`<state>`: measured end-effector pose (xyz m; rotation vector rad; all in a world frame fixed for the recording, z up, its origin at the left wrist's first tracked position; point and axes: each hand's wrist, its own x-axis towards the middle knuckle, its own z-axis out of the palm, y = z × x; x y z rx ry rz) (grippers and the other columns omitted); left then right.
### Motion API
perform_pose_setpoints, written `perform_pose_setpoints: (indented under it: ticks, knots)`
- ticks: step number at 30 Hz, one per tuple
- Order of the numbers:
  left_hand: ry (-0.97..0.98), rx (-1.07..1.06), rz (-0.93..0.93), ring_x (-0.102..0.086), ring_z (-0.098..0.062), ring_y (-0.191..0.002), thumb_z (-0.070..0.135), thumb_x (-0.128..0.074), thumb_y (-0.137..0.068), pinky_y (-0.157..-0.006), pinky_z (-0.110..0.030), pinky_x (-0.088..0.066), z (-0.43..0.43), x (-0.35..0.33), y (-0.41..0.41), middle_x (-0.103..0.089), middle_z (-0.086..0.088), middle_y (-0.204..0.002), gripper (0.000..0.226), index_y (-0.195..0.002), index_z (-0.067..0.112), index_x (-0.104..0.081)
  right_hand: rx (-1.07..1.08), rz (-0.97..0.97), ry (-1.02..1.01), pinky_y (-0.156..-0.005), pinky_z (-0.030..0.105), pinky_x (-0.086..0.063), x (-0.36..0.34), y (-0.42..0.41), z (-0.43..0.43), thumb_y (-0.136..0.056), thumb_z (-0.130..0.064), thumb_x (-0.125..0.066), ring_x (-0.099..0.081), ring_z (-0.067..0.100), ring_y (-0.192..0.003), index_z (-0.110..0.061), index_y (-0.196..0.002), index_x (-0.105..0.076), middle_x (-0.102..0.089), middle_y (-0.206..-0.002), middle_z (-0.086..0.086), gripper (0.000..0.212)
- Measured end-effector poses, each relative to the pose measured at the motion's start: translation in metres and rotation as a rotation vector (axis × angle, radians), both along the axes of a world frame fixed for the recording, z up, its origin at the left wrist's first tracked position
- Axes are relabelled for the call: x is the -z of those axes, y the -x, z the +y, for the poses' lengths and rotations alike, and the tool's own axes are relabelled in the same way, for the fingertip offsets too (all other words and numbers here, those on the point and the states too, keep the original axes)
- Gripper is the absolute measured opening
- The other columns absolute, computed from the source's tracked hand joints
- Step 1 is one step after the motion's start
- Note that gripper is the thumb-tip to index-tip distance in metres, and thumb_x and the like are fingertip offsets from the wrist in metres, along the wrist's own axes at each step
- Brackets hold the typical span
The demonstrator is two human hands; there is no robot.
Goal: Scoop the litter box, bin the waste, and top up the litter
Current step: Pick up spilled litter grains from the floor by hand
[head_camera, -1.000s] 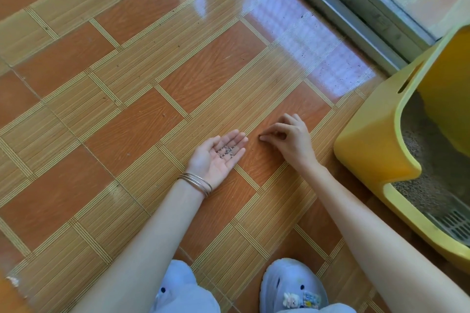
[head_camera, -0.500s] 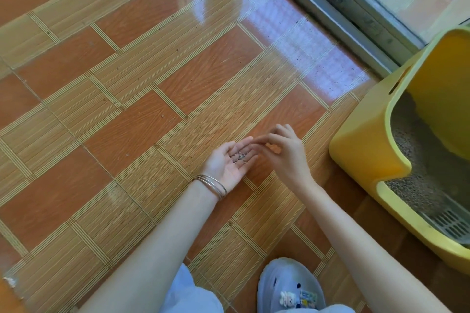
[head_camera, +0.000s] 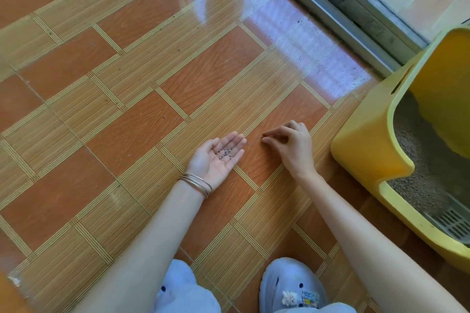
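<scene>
My left hand (head_camera: 216,157) lies palm up on the tiled floor with its fingers straight, and several small grey litter grains (head_camera: 225,152) sit in the palm. My right hand (head_camera: 292,147) is just to the right of it, fingers curled down, with thumb and forefinger pinching at a tiny grey speck (head_camera: 259,138) on the floor. The yellow litter box (head_camera: 366,145) stands at the right edge, open at the front, with grey litter (head_camera: 417,165) inside. No scoop is in sight.
A metal sliding-door track (head_camera: 325,10) runs diagonally along the top right, behind the box. A grey slotted grid (head_camera: 455,223) lies at the box's front lip. My two white clogs (head_camera: 292,287) are at the bottom. Small dark specks dot the glossy floor near the track.
My right hand has drawn back from my left palm, where its fingertips were half a second ago, and has gone down to the floor to the right. My left hand stays palm up.
</scene>
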<state>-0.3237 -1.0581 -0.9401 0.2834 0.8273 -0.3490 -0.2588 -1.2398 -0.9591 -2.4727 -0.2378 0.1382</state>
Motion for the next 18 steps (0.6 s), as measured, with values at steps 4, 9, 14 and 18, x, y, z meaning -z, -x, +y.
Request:
perform_pose_setpoints:
  ticks: [4,9,14,18]
  knots:
    - [0.001,0.0,0.006,-0.069,-0.028,-0.091,0.014,-0.034,-0.098,-0.085,-0.041,-0.052,0.002,0.002,0.0,-0.069,-0.019,-0.101,0.035,-0.105,-0.005,-0.062,0.027,-0.025,-0.007,-0.073,0.028,-0.042,0.0,0.005,0.007,-0.07,-0.031,-0.077,-0.047,0.013,-0.079,-0.022,-0.078,-0.075,-0.062,-0.079,-0.007,0.012]
    - [-0.002,0.001,0.009,-0.068,-0.027,-0.094,0.015,-0.034,-0.098,-0.087,-0.038,-0.052,0.005,0.003,0.002,-0.069,-0.017,-0.103,0.035,-0.106,-0.004,-0.061,0.079,-0.047,-0.013,-0.072,0.033,-0.044,0.001,0.009,0.013,-0.07,-0.029,-0.077,-0.047,0.014,-0.078,-0.022,-0.076,-0.075,-0.063,-0.076,-0.007,0.01]
    - [0.002,0.013,0.011,-0.064,-0.028,-0.102,0.015,-0.034,-0.098,-0.092,-0.038,-0.051,0.003,0.003,0.0,-0.067,-0.018,-0.107,0.035,-0.109,-0.005,-0.06,0.096,-0.098,0.012,-0.07,0.035,-0.045,0.003,0.017,0.024,-0.073,-0.029,-0.076,-0.047,0.015,-0.077,-0.021,-0.075,-0.074,-0.061,-0.072,-0.009,0.008]
    - [0.005,0.019,0.015,-0.061,-0.028,-0.107,0.015,-0.033,-0.098,-0.093,-0.037,-0.047,0.003,0.002,-0.001,-0.066,-0.018,-0.108,0.035,-0.111,-0.005,-0.059,0.041,-0.172,0.133,-0.068,0.034,-0.043,0.007,0.02,0.027,-0.078,-0.028,-0.072,-0.049,0.02,-0.076,-0.017,-0.076,-0.07,-0.062,-0.073,-0.005,0.012]
